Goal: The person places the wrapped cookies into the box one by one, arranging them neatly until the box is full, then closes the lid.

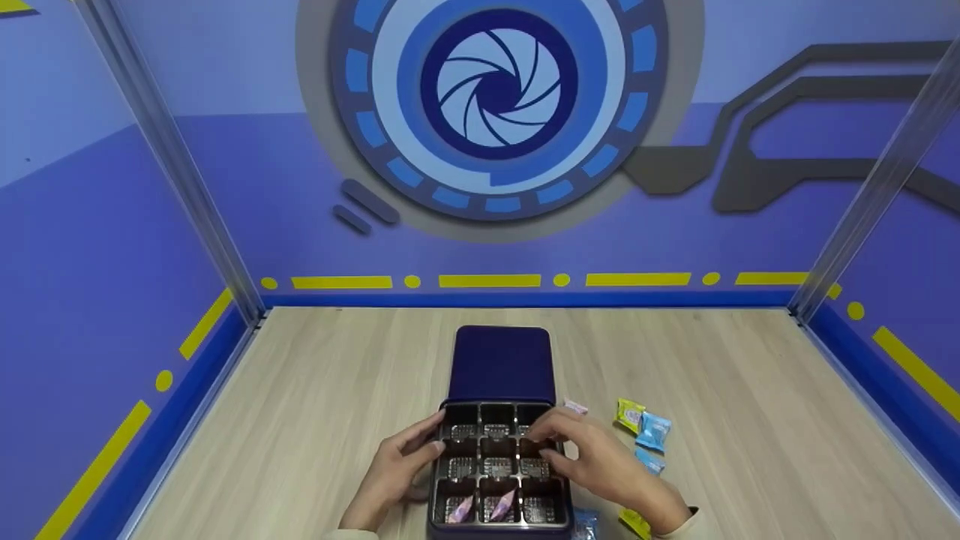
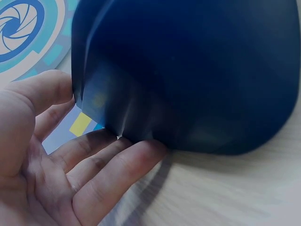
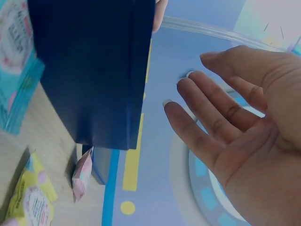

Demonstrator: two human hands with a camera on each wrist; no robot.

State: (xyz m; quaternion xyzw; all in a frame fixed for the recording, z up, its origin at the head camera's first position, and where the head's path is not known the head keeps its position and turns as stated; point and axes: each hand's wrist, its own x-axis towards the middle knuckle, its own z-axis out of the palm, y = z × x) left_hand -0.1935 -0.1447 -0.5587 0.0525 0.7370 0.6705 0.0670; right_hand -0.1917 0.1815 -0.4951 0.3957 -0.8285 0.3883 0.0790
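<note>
A dark blue tin box [image 1: 501, 532] with a divided inner tray stands at the front of the table, its lid [image 1: 501, 364] swung open to the back. Two pink wrapped candies, a left one [image 1: 461, 510] and a middle one [image 1: 502, 506], lie in the tray's front row. My left hand [image 1: 394, 469] grips the box's left side, thumb at the rim; the left wrist view shows fingertips against the dark blue tin [image 2: 188, 84]. Over the right column of compartments hovers my right hand [image 1: 596, 450]. Its fingers are loosely bent with nothing between them in the right wrist view.
Right of the box lie a pink candy [image 3: 83, 175], a yellow candy [image 1: 630, 412], several blue candies [image 1: 655, 432] and another yellow candy [image 1: 635, 523] near my right wrist. Blue printed panels [image 1: 495, 255] wall the wooden table [image 1: 337, 375] at the back and sides.
</note>
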